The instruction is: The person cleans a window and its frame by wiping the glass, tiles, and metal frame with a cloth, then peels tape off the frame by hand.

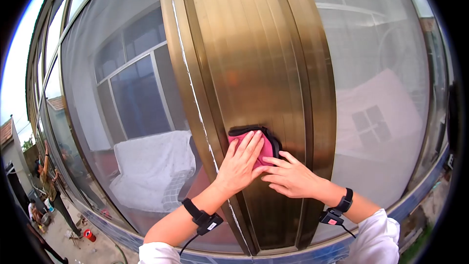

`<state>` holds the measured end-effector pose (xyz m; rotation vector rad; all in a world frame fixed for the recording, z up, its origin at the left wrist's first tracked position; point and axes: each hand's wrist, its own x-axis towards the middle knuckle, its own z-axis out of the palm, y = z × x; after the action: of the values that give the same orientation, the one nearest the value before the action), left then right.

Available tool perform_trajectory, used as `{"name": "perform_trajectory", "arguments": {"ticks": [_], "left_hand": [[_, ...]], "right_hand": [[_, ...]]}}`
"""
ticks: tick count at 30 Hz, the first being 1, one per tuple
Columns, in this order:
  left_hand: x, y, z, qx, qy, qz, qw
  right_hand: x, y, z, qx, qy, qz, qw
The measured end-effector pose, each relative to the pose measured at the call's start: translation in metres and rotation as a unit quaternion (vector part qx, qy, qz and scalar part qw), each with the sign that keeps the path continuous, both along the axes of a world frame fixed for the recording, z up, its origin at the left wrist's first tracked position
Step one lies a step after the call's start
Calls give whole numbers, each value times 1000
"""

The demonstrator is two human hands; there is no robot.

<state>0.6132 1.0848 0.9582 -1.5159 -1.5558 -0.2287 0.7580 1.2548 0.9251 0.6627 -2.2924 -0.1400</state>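
Note:
A pink cloth with a dark edge (270, 149) lies against the brass-coloured metal panel (254, 78) between two windows. My left hand (240, 162) is spread flat on the cloth, pressing it to the panel. Close beside it, my right hand (288, 175) touches the cloth's lower right part with its fingers apart. Each wrist wears a black strap with a small device. A white sealant line (195, 97) runs down the panel's left side.
Large glass panes (83, 93) flank the panel; a white cover (151, 166) shows behind the left one. At far left a person (49, 186) reaches up to the glass, and another person (33, 211) is low down near a red bucket (90, 235).

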Motion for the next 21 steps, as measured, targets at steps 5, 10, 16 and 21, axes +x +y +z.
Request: {"name": "perform_trajectory", "arguments": {"ticks": [5,10,16,21], "left_hand": [[-14,22,117,153,93,68,981],[-40,55,246,290,155,81,941],[-61,69,365,342,110,136,923],[-46,96,385,401,46,105,909]], "right_hand": [[35,22,70,38,231,-56,971],[42,34,109,51,304,-139,941],[37,50,95,31,244,-214,945],[35,67,76,75,217,-257,939]]}}
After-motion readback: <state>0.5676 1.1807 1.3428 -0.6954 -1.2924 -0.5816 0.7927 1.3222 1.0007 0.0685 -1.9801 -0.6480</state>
